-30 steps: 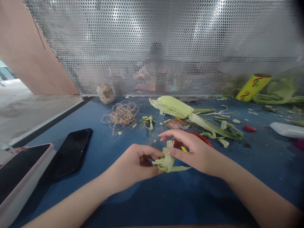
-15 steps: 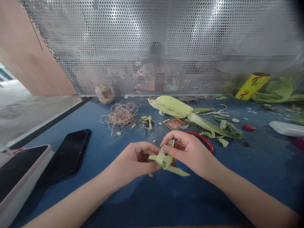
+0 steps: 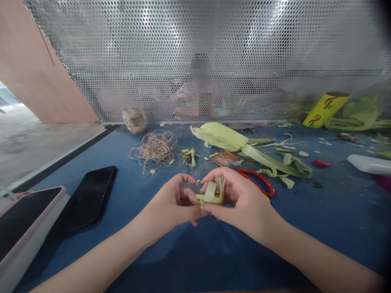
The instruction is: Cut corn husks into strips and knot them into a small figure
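A small woven piece of pale green corn husk strips (image 3: 210, 196) is held between my two hands above the blue table. My left hand (image 3: 175, 203) pinches its left end between thumb and fingers. Curled around its right side, my right hand (image 3: 236, 195) grips it with the thumb in front and fingers behind. Just beyond my right hand lies a pair of scissors with red handles (image 3: 259, 181), partly covered by it. Farther back rest a corn husk bundle (image 3: 224, 136) and a tangle of brown twine (image 3: 157, 146).
Two phones, one black (image 3: 88, 199) and one pale-cased (image 3: 30, 219), lie at left. A yellow tube (image 3: 326, 110), a red object (image 3: 321, 163) and a white bottle-like object (image 3: 369, 164) are at right. A perforated metal screen (image 3: 244, 53) stands behind the table; a person shows through it.
My right fingers have brought the loose husk strip up and folded it in, so the long tail no longer sticks out at lower right. More of the scissors' handles shows.
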{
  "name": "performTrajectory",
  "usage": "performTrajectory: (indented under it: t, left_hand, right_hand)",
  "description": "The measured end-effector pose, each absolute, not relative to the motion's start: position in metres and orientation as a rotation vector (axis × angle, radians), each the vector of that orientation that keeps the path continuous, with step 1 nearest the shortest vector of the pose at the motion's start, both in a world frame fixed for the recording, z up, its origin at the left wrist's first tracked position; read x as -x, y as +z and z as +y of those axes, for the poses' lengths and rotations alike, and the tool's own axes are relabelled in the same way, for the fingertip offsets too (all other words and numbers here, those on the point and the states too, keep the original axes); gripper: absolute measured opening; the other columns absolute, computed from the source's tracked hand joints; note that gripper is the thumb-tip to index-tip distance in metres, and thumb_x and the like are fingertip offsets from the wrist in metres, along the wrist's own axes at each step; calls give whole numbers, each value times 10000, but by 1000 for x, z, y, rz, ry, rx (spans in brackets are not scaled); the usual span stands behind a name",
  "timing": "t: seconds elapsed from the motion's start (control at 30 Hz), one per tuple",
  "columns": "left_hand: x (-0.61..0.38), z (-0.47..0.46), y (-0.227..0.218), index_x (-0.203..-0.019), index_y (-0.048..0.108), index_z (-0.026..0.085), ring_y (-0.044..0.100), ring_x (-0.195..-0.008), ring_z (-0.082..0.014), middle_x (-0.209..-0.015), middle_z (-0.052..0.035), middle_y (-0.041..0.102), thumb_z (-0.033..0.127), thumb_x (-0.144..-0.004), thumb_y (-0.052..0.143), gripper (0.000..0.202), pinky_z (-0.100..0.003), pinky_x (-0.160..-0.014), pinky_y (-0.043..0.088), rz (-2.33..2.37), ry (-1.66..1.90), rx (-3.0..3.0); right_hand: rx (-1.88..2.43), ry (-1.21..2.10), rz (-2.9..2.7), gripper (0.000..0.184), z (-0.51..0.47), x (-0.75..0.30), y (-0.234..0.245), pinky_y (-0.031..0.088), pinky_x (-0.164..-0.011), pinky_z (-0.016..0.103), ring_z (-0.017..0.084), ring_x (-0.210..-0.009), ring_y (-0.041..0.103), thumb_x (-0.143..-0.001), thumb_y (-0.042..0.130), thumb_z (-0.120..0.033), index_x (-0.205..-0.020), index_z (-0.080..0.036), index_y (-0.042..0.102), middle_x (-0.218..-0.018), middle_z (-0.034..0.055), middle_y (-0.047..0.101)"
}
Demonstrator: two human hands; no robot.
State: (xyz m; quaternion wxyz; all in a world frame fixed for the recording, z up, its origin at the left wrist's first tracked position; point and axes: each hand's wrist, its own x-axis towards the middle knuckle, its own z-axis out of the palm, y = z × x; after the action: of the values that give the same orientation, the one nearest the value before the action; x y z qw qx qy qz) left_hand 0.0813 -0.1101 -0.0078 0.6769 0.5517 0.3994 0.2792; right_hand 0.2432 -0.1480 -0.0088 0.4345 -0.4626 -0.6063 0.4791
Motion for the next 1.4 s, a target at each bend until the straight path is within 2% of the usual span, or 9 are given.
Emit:
performTrajectory:
  t: [0.13, 0.27, 0.4, 0.5, 0.6, 0.7, 0.9, 1.2, 1.4]
  left_hand:
    - [-80, -110, -6, -889, 376, 197, 531, -415, -78, -512, 105, 579, 112, -573, 739, 489, -204, -440, 471, 901, 599, -1240]
    - [-80, -111, -4, -856, 357, 207, 522, -416, -71, -499, 111, 572, 92, -574, 730, 482, -192, -447, 458, 886, 577, -1259]
    - [-76, -115, -5, -827, 327, 222, 513, -454, -71, -521, 119, 535, 133, -632, 708, 437, -197, -476, 436, 856, 495, -1340]
    - [-71, -117, 1, -881, 373, 214, 539, -606, -94, -658, 71, 553, 188, -680, 687, 374, -218, -568, 434, 816, 427, -1480]
    - [-68, -119, 13, -934, 470, 204, 526, -762, -140, -842, 4, 546, 342, -754, 609, 266, -236, -609, 411, 861, 434, -1727]
    - [-71, -118, 19, -881, 531, 196, 473, -670, -127, -745, 18, 498, 408, -791, 537, 230, -232, -567, 374, 1061, 602, -1920]
    - [-80, -115, 9, -693, 498, 176, 447, -599, -108, -654, 33, 497, 355, -788, 554, 210, -220, -551, 360, 1069, 664, -1799]
    - [-82, -112, 6, -716, 533, 158, 502, -654, -113, -690, 19, 544, 304, -766, 592, 165, -218, -600, 399, 929, 695, -1626]
    - [-79, -110, 4, -720, 531, 168, 466, -609, -90, -656, 37, 509, 270, -797, 560, 131, -195, -565, 380, 958, 760, -1689]
  right_hand:
    - [1115, 1260, -1524, 375, -149, -244, -7, 499, -626, 253, 134, -692, 591, -622, 683, -117, -927, -225, 492, -763, -25, 573]
    - [1112, 1294, -1474, 308, -148, -246, -5, 486, -512, 215, 105, -588, 559, -641, 667, -114, -882, -221, 510, -701, -40, 544]
    - [1093, 1313, -1422, 235, -145, -248, -3, 494, -490, 223, 83, -487, 537, -689, 634, -135, -868, -216, 506, -636, -57, 534]
    - [1083, 1336, -1413, 239, -143, -250, -3, 497, -491, 221, 82, -501, 537, -690, 639, -142, -876, -212, 505, -655, -53, 540]
    - [1064, 1377, -1404, 249, -143, -249, -5, 495, -495, 224, 81, -518, 531, -688, 642, -137, -876, -207, 494, -690, -44, 546]
    - [1040, 1400, -1412, 257, -144, -247, -7, 492, -509, 230, 83, -522, 527, -690, 647, -137, -873, -207, 481, -659, -58, 521]
    - [1073, 1362, -1426, 342, -147, -243, -12, 501, -516, 237, 93, -560, 548, -687, 637, -128, -936, -245, 435, -733, -54, 506]
    - [1111, 1339, -1445, 306, -148, -244, -15, 500, -533, 258, 110, -584, 576, -699, 641, -159, -902, -255, 432, -737, -54, 528]
    - [1050, 1326, -1435, 287, -148, -245, -10, 506, -535, 245, 95, -570, 559, -705, 632, -132, -904, -248, 462, -725, -58, 529]
